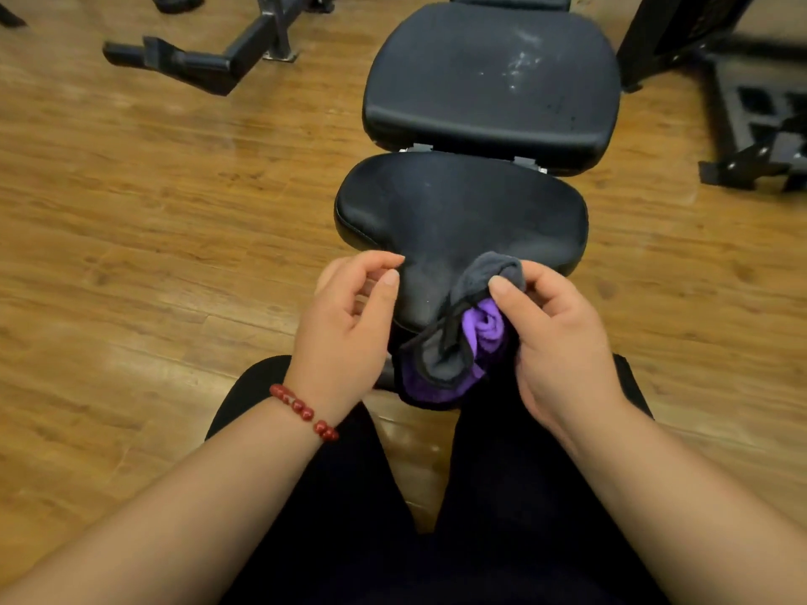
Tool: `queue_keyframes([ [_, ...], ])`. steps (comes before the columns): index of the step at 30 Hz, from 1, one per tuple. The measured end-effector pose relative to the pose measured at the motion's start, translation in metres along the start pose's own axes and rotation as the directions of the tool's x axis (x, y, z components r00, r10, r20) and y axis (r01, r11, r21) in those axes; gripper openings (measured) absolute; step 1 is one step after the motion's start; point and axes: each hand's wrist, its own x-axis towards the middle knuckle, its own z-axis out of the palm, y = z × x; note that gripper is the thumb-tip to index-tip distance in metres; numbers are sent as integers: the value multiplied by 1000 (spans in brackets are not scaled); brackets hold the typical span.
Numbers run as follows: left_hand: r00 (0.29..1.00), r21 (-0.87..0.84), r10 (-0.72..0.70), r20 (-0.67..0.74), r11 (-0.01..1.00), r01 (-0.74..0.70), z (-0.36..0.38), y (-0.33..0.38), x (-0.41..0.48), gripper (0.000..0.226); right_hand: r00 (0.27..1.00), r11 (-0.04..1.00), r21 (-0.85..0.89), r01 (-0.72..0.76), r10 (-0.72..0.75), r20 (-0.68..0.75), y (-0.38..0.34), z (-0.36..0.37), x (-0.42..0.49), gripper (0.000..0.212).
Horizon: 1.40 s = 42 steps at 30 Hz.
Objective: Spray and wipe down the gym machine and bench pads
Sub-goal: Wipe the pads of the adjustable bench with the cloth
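I see the cloth (pixel 458 342), grey on one face and purple on the other with a black hem, bunched up and held off the surface just at the near edge of the seat pad (pixel 458 203), its lower folds hanging down past that edge. My right hand (pixel 563 342) grips it, thumb pressed on the grey top of the bundle and fingers curled round the far side. My left hand (pixel 345 325) is just beside the cloth without touching it, over the pad's near left corner, fingers loosely curled and holding nothing, thumb and forefinger tips a small gap apart; a red bead bracelet (pixel 303 412) sits on that wrist. The seat pad is black with a dull, hazy sheen and nothing lying on it, so its whole top out to the left and right edges is free. Past its far edge, across a narrow gap with metal brackets (pixel 419 147), lies the black back pad (pixel 489 80), which shows whitish streaks and specks (pixel 519 63) toward its far right corner. Wooden floor (pixel 153 211) runs bare along both side edges of the pads. A black machine foot (pixel 196 58) lies well apart at far left, and a dark frame (pixel 751 124) stands near the back pad's right edge. Dark trousers (pixel 480 495) fill the bottom.
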Motion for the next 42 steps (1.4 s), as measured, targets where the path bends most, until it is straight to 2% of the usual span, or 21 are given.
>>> queue_keyframes([
  [2,986,86,117,119,988,-127,2,-14,7,20,994,1000,3,8,-8,-111,4,-11,-1,12],
  [4,958,110,185,217,971,-213,9,-27,11,32,981,998,-57,11,-22,-194,8,-14,-3,18],
  [8,934,125,202,295,961,-247,18,-41,15,38,966,972,-221,-72,13,-259,23,6,-9,15],
  [10,931,120,200,305,962,-246,17,-44,15,38,956,965,-249,-84,7,-295,30,19,-15,24],
  [14,938,76,178,298,975,-209,21,-42,11,35,963,943,-329,-56,-36,-268,36,38,-22,41],
  [18,934,98,201,295,966,-239,21,-43,10,38,935,939,-341,-45,-80,-344,33,40,-14,29],
  [22,928,127,220,301,955,-268,20,-45,13,40,966,912,-409,-43,-66,-250,36,38,-32,9],
  [24,930,123,220,296,956,-265,21,-45,12,40,955,906,-418,-61,-69,-289,40,35,-25,5],
  [27,933,123,220,283,957,-263,23,-46,11,38,913,937,-301,-180,46,-405,40,31,-6,10],
  [31,937,127,228,264,955,-268,25,-47,12,37,923,941,-238,-241,147,-355,43,34,-21,14],
  [37,939,142,228,257,952,-270,28,-48,9,37,887,959,-148,-241,156,-435,38,33,-2,8],
  [40,941,140,227,251,953,-267,26,-48,10,37,902,976,-40,-215,182,-391,38,37,-14,18],
  [42,944,129,228,236,956,-263,27,-47,10,38,880,973,49,-226,225,-418,34,38,-12,30],
])
